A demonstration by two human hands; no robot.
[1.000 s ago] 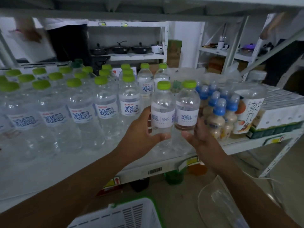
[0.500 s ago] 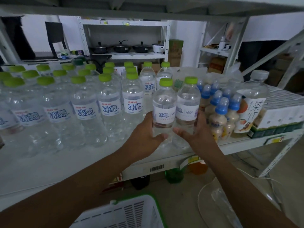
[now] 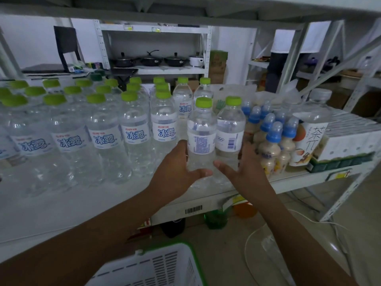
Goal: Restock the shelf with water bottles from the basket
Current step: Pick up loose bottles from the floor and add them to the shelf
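Observation:
Two small water bottles with green caps stand side by side near the front of the white shelf. My left hand grips the left bottle low down, thumb across its front. My right hand curls round the right bottle from its right side, thumb stretched toward the left bottle. Both bottles show their back labels with barcodes. Rows of several larger green-capped water bottles fill the shelf to the left. The white basket with a green rim sits at the bottom edge, its inside hidden.
Right of the two bottles stands a cluster of blue-capped milky drink bottles, then a tall tea bottle and a carton pack. A shelf board runs overhead. Bottles and a cable lie on the floor below.
Both bottles have been turned, so their labels now show barcodes instead of the blue logo. They have also shifted slightly back on the shelf. My hands keep hold.

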